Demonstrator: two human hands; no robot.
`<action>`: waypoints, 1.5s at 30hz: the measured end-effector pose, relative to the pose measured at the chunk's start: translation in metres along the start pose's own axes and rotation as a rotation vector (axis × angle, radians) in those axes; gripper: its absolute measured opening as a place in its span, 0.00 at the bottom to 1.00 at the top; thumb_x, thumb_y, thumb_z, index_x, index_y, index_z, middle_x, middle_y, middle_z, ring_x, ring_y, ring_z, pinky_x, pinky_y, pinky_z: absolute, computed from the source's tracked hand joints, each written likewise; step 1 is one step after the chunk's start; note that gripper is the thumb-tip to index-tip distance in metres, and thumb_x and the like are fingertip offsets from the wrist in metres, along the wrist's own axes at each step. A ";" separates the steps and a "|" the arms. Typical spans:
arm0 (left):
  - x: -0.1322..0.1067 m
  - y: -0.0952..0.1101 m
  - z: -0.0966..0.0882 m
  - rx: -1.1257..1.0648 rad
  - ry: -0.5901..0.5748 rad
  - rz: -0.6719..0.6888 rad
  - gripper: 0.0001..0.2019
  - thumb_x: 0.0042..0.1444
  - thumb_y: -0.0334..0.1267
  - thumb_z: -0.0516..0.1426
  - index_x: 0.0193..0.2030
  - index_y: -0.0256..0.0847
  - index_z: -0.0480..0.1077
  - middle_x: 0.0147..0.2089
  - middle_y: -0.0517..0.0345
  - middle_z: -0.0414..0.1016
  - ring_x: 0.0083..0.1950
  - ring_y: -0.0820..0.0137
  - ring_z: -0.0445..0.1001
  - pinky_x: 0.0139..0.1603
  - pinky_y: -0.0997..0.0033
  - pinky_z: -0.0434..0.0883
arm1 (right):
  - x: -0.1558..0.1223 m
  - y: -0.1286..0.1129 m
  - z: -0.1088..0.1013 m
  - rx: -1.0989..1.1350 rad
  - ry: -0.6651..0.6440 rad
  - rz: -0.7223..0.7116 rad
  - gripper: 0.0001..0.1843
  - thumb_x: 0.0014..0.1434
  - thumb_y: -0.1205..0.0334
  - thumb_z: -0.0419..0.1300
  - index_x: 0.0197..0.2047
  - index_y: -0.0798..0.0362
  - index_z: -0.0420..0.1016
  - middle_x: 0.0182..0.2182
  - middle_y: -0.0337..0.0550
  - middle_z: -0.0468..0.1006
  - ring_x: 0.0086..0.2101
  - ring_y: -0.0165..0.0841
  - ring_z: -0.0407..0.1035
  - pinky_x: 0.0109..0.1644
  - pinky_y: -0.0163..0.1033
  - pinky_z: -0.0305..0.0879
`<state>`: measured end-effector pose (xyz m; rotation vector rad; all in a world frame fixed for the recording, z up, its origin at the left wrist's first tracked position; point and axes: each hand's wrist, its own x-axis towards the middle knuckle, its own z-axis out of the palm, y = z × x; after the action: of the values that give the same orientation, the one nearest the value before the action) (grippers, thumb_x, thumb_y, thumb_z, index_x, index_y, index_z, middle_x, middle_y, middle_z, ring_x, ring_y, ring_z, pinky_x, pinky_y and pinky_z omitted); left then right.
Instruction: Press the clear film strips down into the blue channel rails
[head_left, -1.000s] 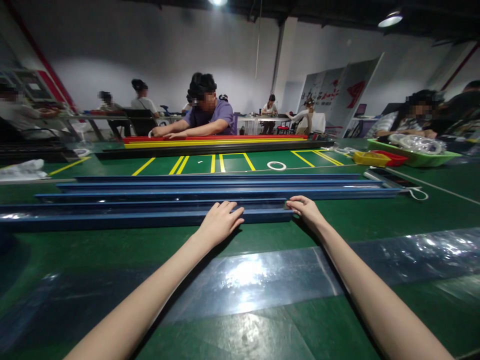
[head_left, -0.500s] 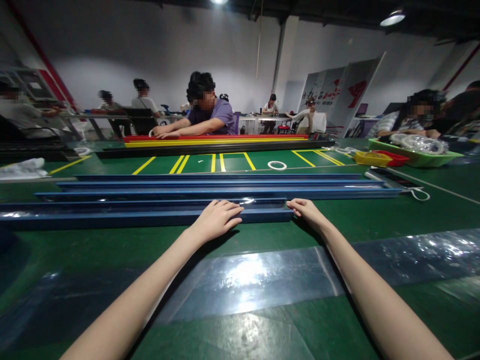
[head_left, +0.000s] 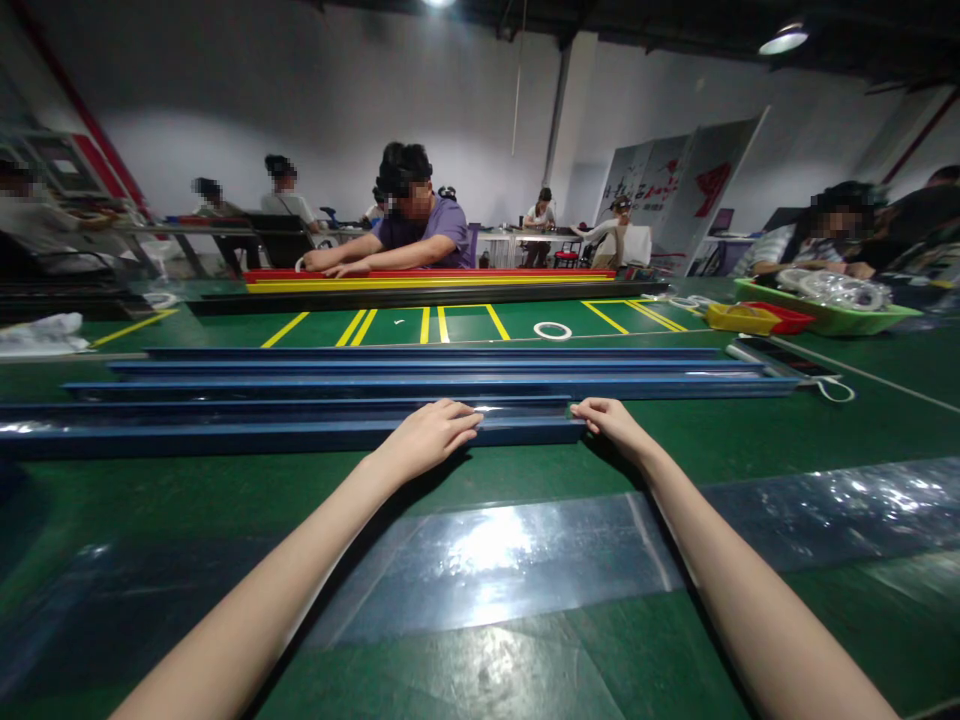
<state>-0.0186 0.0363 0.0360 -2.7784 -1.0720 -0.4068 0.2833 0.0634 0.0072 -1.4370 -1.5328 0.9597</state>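
Head view: left hand (head_left: 429,436) has slid a bit leftward along the nearest blue channel (head_left: 225,437) since a second ago, fingers flatter, and a bright glint now shows just past the tips. Right hand (head_left: 611,422) basically unchanged at the channel's right end. From my remote seat, left fingers look loosely spread, thumb apart, draped over the channel's near wall; right fingertips are bunched close together at the end, and I can't tell if they pinch anything. Materials: smooth green bench (head_left: 247,490), glossy; a clear plastic sheet (head_left: 600,550) across the front, flat, see-through, creased, strong glare. White ring (head_left: 553,337) farther back, thin and round. The channel itself: long, straight, dark blue, trough-shaped with raised walls, shiny inside, lying lengthwise on the bench, left end out of frame. Three more blue channels (head_left: 637,386) lie just behind, roughly parallel, same finish.
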 end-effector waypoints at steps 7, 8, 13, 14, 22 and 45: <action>-0.001 0.001 0.000 -0.048 -0.038 -0.061 0.18 0.61 0.43 0.42 0.54 0.42 0.63 0.53 0.52 0.66 0.52 0.67 0.64 0.52 0.67 0.63 | 0.003 0.003 0.000 0.043 -0.014 0.016 0.19 0.39 0.47 0.61 0.21 0.56 0.68 0.11 0.29 0.56 0.16 0.21 0.48 0.22 0.32 0.42; -0.001 0.001 0.000 -0.051 -0.047 -0.069 0.19 0.61 0.43 0.42 0.54 0.42 0.62 0.54 0.52 0.66 0.53 0.67 0.64 0.52 0.67 0.63 | 0.004 0.004 -0.001 0.057 -0.013 0.017 0.19 0.39 0.47 0.62 0.22 0.56 0.68 0.12 0.29 0.56 0.16 0.21 0.48 0.22 0.32 0.42; 0.000 0.002 -0.001 -0.061 -0.082 -0.083 0.19 0.61 0.44 0.42 0.55 0.41 0.62 0.55 0.54 0.65 0.53 0.67 0.64 0.53 0.67 0.62 | 0.007 0.009 -0.002 0.118 0.012 0.065 0.17 0.39 0.50 0.62 0.24 0.57 0.69 0.14 0.31 0.59 0.17 0.21 0.50 0.21 0.31 0.43; 0.000 0.002 -0.002 -0.067 -0.090 -0.087 0.19 0.61 0.44 0.42 0.55 0.41 0.62 0.55 0.54 0.66 0.53 0.67 0.64 0.53 0.67 0.62 | 0.008 0.009 -0.002 0.125 0.015 0.075 0.17 0.39 0.50 0.62 0.25 0.57 0.70 0.14 0.31 0.59 0.17 0.21 0.50 0.20 0.31 0.43; 0.001 0.003 -0.002 -0.112 -0.103 -0.106 0.20 0.61 0.44 0.42 0.55 0.41 0.62 0.54 0.56 0.67 0.52 0.68 0.64 0.52 0.69 0.62 | 0.011 0.012 -0.003 0.135 0.006 0.074 0.13 0.37 0.57 0.64 0.25 0.57 0.72 0.20 0.36 0.67 0.19 0.21 0.54 0.20 0.29 0.48; 0.002 -0.001 -0.001 -0.131 -0.101 -0.100 0.19 0.61 0.45 0.42 0.54 0.42 0.63 0.53 0.57 0.68 0.51 0.69 0.65 0.51 0.70 0.62 | 0.011 0.012 -0.003 0.033 0.060 0.080 0.14 0.36 0.56 0.62 0.24 0.58 0.74 0.15 0.36 0.66 0.15 0.21 0.53 0.18 0.31 0.47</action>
<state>-0.0185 0.0382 0.0374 -2.8958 -1.2540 -0.3634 0.2902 0.0752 -0.0021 -1.4996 -1.4187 0.9757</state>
